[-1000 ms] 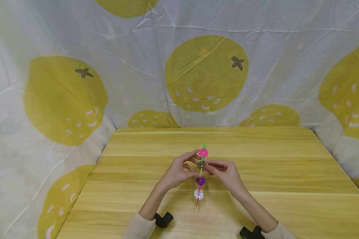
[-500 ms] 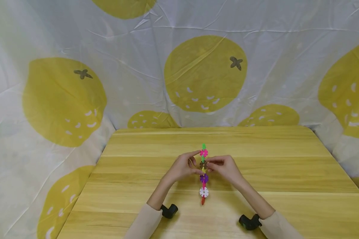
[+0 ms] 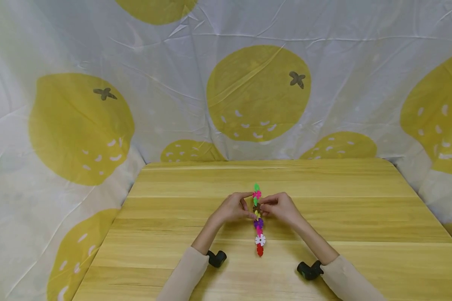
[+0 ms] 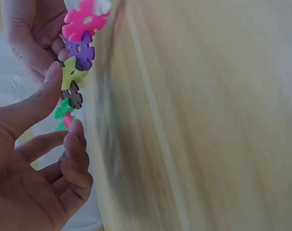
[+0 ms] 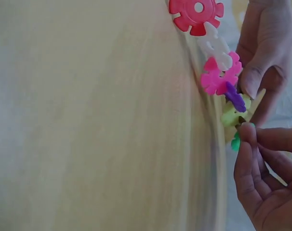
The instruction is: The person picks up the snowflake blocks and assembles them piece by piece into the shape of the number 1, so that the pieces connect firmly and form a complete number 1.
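A chain of slotted plastic snowflake discs [image 3: 259, 228] runs lengthwise between the two hands, over the table. From far end to near end its colours go green, pink, green, brown, yellow, purple, pink, white [image 3: 260, 240] and red [image 5: 187, 12]. On its left side, the left hand [image 3: 231, 208] holds it, the thumb at the yellow disc [image 4: 68, 79] and a fingertip by the pink disc toward the far end. From the right, the right hand [image 3: 281, 207] pinches the brown disc [image 3: 256, 207] between thumb and forefinger, largely covering it in the right wrist view.
Beneath the hands lies a wood-grain table [image 3: 361, 209]. A pale curtain [image 3: 165, 83] printed with yellow lemons surrounds its far and side edges. Black wrist devices [image 3: 217, 258] stick out at both sleeve cuffs.
The chain has turned about its length, so its discs show at other angles, and its near end has swung rightward. Both hands have shifted slightly, the left one to the right.
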{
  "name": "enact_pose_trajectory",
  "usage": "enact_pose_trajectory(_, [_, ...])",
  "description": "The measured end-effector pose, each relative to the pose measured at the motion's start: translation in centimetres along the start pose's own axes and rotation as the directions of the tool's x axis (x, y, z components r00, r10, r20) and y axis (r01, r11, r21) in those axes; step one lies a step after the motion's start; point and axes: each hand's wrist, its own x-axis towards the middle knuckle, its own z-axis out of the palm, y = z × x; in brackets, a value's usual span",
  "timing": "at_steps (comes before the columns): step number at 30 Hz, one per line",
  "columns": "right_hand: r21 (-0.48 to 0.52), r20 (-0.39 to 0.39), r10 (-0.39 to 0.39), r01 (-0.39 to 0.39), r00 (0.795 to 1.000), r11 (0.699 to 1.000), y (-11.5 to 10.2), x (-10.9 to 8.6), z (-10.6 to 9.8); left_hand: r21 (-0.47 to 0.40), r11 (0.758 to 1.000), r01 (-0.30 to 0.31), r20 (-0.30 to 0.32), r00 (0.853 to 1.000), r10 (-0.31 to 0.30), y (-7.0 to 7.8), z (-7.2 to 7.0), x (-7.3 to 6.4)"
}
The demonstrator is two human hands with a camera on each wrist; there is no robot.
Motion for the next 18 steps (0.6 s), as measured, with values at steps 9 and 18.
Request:
enact_pose_trajectory(9, [0.020, 0.027, 0.028, -0.028, 0.999, 0.999, 0.5, 0.2, 0.2, -0.047, 0.999, 0.014, 0.090, 0.996, -0.010, -0.9, 0.7, 0.7])
enact_pose_trajectory(18, [0.008, 0.026, 0.022, -0.022, 0.999, 1.000, 0.7, -0.3, -0.6, -0.074, 0.997, -0.012, 0.070, 0.997, 0.018, -1.3, 0.1, -0.3])
